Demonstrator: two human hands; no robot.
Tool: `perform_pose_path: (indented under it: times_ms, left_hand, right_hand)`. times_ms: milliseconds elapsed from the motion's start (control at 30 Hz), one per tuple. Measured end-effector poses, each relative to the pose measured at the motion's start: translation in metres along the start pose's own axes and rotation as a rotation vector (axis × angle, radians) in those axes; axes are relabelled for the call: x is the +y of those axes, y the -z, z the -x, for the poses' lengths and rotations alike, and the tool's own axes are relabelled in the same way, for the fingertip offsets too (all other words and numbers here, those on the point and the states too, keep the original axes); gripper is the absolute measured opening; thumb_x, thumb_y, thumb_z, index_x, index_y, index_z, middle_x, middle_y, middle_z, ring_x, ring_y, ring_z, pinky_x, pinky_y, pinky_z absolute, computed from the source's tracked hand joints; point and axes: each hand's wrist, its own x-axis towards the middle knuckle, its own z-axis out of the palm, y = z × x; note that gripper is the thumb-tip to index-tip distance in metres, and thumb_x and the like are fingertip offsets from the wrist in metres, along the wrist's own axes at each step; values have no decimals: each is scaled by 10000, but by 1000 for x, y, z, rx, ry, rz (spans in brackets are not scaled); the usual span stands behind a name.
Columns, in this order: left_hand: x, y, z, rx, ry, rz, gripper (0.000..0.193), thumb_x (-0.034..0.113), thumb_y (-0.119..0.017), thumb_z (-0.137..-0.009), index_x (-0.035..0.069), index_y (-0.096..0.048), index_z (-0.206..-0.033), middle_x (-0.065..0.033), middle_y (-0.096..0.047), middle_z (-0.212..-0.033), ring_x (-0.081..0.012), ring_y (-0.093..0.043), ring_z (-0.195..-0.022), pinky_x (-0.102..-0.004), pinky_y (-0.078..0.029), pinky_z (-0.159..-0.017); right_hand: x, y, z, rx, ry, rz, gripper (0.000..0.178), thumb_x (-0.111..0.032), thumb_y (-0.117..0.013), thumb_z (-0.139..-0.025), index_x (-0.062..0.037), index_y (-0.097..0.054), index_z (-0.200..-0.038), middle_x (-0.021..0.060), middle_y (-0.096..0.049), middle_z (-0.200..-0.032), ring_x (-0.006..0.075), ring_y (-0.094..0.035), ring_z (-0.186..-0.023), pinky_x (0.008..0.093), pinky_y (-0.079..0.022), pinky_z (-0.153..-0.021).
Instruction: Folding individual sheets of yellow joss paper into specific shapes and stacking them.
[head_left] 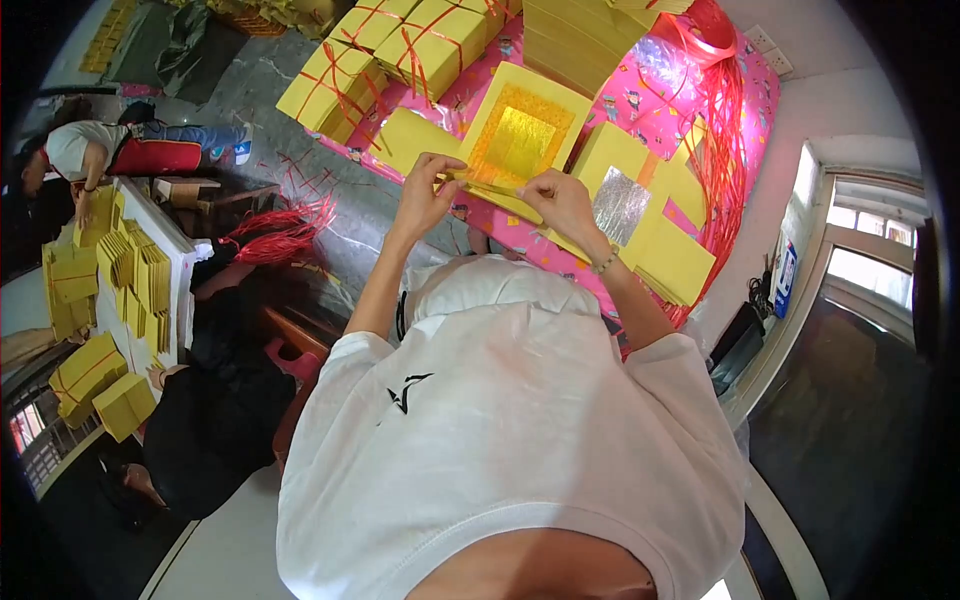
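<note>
Both of my hands are at the near edge of a yellow paper sheet (555, 88) with a gold foil square and an orange patterned border. My left hand (432, 192) pinches the edge at its left corner, thumb and fingers together. At the right corner, my right hand (563, 206) has its fingers closed on the same edge, which looks folded up between them. Right of it lies yellow paper (675, 250) bearing a silver foil square (621, 206). A plain yellow piece (418, 142) sits just beyond my left hand.
The table has a pink patterned cover (490, 58). Yellow bundles (425, 48) tied with red ribbon stand at its far left, a tall yellow stack (580, 45) beyond the sheet. Red strings (722, 190) hang at the right. Two people work at a white table (182, 260) on the left.
</note>
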Motion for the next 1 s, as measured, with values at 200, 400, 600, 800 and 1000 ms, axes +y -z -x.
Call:
perform_pose_path:
  times_ms: [200, 400, 600, 800, 1000]
  left_hand:
    - [13, 3, -4, -15, -151, -243, 260, 126, -698, -742, 81, -639, -992, -97, -574, -973, -236, -549, -933, -351, -429, -834]
    - [40, -17, -29, -156, -386, -514, 270, 124, -687, -694, 123, -628, -958, -51, -606, -946, -257, -555, -913, -374, -409, -806]
    - [49, -16, -49, -157, -389, -389, 206, 78, -627, -741, 93, -611, -946, -115, -620, -852, -304, -559, -737, -416, -449, -667]
    - [48, -13, -56, -218, -16, 591, 262, 76, -581, -874, 28, -571, -1131, -64, -647, -1038, -155, -614, -925, -310, -485, -804]
    - [53, -14, -55, -411, 130, 843, 348, 83, -561, -902, -3, -496, -1234, -37, -614, -1117, -107, -575, -1016, -259, -448, -896]
  right_hand:
    - [-7, 2, 3, 35, 17, 29, 255, -303, -663, -799, -50, -695, -793, 98, -643, -816, 249, -635, -715, 343, -487, -639]
    - [-24, 18, 2, 145, 167, 118, 240, -299, -655, -812, -62, -685, -834, 93, -634, -823, 258, -626, -781, 342, -485, -670]
    - [-26, 30, -1, 442, 274, -5, 441, -215, -720, -773, -51, -538, -1140, 134, -533, -1138, 273, -550, -1028, 361, -471, -835]
    - [5, 25, -28, 389, 98, -713, 826, -147, -760, -748, -21, -239, -1376, 141, -351, -1369, 252, -387, -1260, 392, -377, -1015]
    - [6, 28, -38, 56, 238, -828, 836, -96, -762, -736, -42, -238, -1386, 122, -385, -1356, 244, -423, -1235, 380, -356, -1038]
